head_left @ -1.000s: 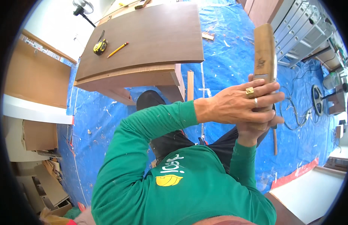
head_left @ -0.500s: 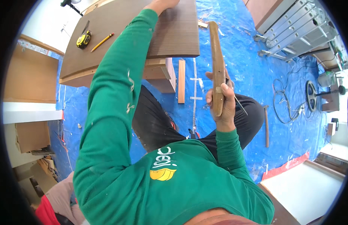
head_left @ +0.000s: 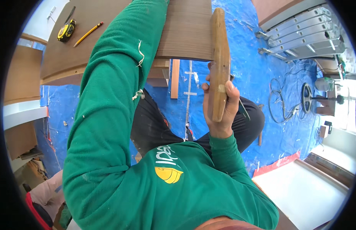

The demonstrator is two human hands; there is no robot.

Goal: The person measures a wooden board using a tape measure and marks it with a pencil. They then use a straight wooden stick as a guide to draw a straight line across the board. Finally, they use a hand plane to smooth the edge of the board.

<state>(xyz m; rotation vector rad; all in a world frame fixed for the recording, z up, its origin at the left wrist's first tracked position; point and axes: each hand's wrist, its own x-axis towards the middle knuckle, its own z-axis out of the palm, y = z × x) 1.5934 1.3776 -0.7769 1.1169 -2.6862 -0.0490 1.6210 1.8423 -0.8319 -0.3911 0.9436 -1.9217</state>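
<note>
My right hand (head_left: 222, 119) is closed round the near end of a long wooden hand plane (head_left: 221, 50), its thumb on top. The plane is held lengthwise away from me, its far end alongside the right edge of a brown wood-grain panel (head_left: 187, 34). A thin metal piece (head_left: 244, 109) sticks out beside that hand. My left arm (head_left: 116, 65) reaches forward over the panel, and the left hand lies beyond the upper edge of the view. On the panel's left part rest a yellow-black tape measure (head_left: 66, 30) and a yellow pencil (head_left: 88, 34).
A blue sheet (head_left: 285, 138) covers the floor. A narrow wood strip (head_left: 175, 78) lies past my knees. A folded metal ladder (head_left: 304, 34) is at the far right, with a cable (head_left: 275, 101) and a wheel-shaped base (head_left: 306, 97) nearer. A white panel (head_left: 300, 191) lies at the near right.
My left arm has stretched further forward, taking the hand out of view. The hand plane in my right hand now overlaps the panel's right edge. The whole view has shifted a little.
</note>
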